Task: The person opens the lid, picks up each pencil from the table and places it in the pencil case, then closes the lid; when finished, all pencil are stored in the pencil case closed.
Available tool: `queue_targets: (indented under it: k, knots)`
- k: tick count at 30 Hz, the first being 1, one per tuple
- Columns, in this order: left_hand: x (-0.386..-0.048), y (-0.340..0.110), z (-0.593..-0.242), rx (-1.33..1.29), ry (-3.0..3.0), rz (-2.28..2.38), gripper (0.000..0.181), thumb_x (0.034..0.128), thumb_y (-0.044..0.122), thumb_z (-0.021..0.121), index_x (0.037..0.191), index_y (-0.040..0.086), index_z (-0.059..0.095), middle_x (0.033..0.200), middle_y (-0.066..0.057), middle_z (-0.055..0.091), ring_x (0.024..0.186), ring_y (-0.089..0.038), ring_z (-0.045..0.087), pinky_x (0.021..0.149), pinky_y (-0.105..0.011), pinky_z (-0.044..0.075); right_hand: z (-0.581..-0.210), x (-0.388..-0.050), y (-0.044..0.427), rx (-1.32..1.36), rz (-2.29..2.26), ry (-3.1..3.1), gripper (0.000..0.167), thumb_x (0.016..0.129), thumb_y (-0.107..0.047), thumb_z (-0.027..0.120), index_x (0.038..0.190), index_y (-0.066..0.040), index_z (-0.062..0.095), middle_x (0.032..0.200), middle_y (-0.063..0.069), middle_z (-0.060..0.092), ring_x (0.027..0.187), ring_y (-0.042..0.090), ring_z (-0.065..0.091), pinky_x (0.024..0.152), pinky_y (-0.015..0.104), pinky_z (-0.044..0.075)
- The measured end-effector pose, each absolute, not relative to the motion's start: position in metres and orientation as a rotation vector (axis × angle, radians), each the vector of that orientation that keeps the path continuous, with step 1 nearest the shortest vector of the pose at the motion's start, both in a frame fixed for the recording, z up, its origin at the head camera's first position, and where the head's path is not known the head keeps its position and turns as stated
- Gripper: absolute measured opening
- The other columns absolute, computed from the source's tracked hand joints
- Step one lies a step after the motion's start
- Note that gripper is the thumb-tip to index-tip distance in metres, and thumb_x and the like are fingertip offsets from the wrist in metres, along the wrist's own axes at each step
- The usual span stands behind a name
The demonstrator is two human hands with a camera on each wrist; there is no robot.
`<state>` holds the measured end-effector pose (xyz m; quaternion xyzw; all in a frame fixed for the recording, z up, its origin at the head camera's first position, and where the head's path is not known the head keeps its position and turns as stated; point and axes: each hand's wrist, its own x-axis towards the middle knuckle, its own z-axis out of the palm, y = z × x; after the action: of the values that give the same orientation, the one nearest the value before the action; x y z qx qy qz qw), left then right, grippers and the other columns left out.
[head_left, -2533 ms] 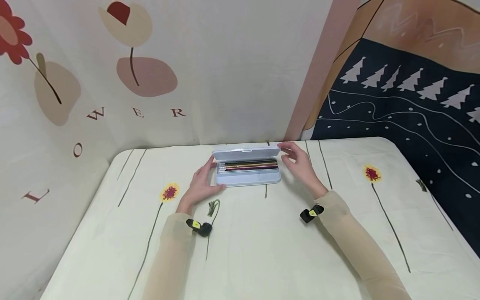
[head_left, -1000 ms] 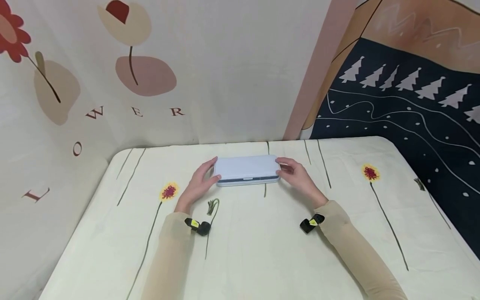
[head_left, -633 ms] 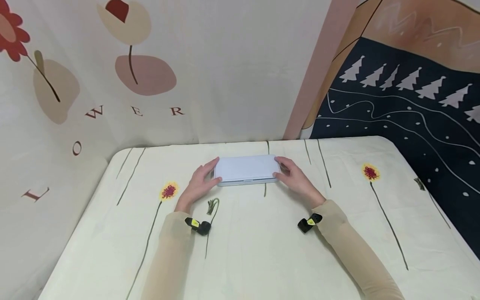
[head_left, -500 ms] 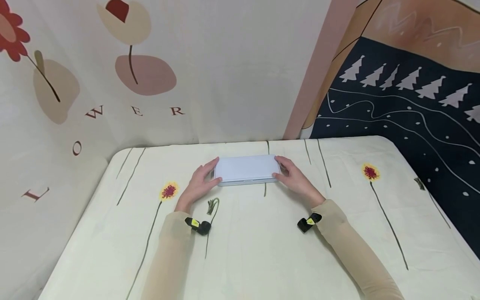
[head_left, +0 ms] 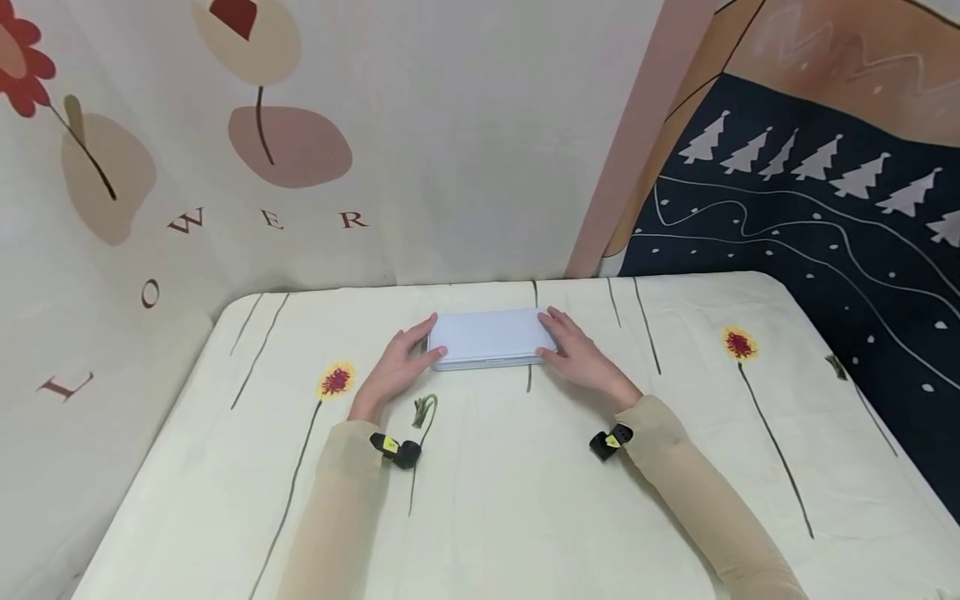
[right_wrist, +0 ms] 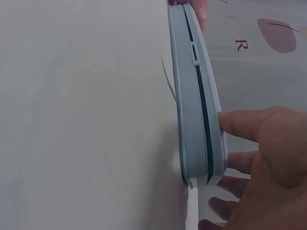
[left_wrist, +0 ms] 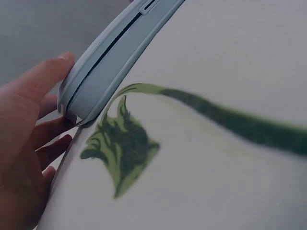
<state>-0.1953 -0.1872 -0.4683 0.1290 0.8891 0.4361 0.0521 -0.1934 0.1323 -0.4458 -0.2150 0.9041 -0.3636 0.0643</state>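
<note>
A pale blue pencil case lies on the table near its far edge, its lid down over the base. A thin dark seam between lid and base shows in both wrist views, with a small clasp on the front. At the left end my left hand holds the case, thumb on the lid's front corner and fingers along the end. My right hand grips the right end, its thumb at the front edge and fingers at the far corner. The pencils inside are hidden.
A white cloth printed with flowers and stems covers the table. Behind it hangs a pale curtain with flower shapes and letters; a dark blue sheet with white trees hangs at the right.
The case stood open with pencils showing; its lid has since come down and the front gap narrowed. Lately my right hand has shifted slightly left, further over the lid.
</note>
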Motion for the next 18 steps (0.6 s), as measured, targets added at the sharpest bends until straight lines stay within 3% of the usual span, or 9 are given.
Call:
queue_targets:
  k: [7,18]
  knots:
    - [-0.195,-0.186,-0.468,0.386,2.697,1.368,0.067,0.0935,0.028,0.065,0.149,0.008,0.034,0.153,-0.011,0.032,0.142,-0.027,0.024,0.118,-0.041,0.001,-0.442,-0.193,0.111,-0.642,-0.84,2.83,0.062,0.098,-0.026,0.054,0.148,0.003,0.032,0.156,0.024,0.018,0.143,0.042,0.008,0.112,0.063,0.004]
    - [-0.194,-0.185,-0.467,0.374,2.719,1.354,0.066,0.094,0.028,0.064,0.149,0.008,0.035,0.152,-0.012,0.033,0.141,-0.028,0.026,0.117,-0.043,0.001,-0.44,-0.196,0.084,-0.65,-0.628,2.861,0.075,0.099,-0.043,0.046,0.151,0.003,0.019,0.158,0.019,0.012,0.146,0.03,0.003,0.115,0.054,-0.005]
